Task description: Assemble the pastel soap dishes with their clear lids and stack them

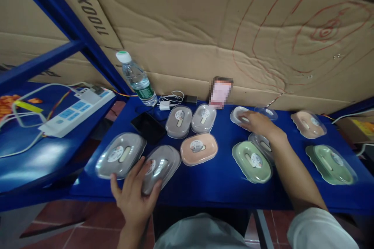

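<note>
My left hand (136, 190) is at the front left of the table, its thumb and fingers around the near end of a grey lidded plastic box (166, 163). Another grey box (117, 163) lies just left of it. My right hand (258, 124) reaches to the back, with its fingertips on a pale grey lidded box (238, 113); the fingers partly cover that box. Under my right forearm, a further grey box (260, 140) is partly hidden beside a green box (248, 169). A peach box (189, 159) lies in the middle. The boxes have clear covers and round labels.
Two grey boxes, one of them here (175, 128), stand behind the peach one, near a black tray (149, 128). A water bottle (140, 85), white charger (164, 105) and phone (220, 91) are along the cardboard wall (181, 27). A power strip (76, 113) lies left.
</note>
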### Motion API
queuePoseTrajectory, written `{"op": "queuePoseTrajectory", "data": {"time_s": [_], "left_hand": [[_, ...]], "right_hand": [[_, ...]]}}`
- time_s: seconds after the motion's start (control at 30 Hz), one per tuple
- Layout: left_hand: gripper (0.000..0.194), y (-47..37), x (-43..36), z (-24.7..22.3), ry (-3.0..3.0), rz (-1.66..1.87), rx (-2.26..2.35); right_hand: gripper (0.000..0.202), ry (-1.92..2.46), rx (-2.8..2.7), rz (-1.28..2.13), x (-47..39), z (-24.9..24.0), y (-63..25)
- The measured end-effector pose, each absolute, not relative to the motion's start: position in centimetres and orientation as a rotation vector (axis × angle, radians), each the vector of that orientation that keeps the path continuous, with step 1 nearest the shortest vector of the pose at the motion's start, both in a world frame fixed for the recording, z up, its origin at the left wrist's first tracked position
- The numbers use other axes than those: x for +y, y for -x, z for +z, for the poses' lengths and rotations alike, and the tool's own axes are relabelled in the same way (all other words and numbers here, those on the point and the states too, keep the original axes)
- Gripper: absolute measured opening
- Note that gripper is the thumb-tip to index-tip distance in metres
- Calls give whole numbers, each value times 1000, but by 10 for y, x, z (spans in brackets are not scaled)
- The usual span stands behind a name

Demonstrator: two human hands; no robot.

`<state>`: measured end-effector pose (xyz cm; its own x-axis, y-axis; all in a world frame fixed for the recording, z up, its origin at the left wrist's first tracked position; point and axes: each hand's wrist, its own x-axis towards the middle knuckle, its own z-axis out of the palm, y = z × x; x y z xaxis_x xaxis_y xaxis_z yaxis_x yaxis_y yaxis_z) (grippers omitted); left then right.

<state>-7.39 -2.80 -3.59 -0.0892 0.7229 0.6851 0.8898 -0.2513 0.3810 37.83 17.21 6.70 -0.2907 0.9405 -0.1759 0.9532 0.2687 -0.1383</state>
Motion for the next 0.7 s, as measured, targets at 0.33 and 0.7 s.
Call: {"op": "queuePoseTrajectory", "data": {"time_s": [0.33,0.7], "left_hand": [[44,71,-28,-32,1966,-1232,-1820],[48,74,-28,-35,1980,-1214,-1754]], "right_hand": [[34,-1962,2497,-171,162,107,-421],[51,-1973,2635,-84,110,149,-400]]}}
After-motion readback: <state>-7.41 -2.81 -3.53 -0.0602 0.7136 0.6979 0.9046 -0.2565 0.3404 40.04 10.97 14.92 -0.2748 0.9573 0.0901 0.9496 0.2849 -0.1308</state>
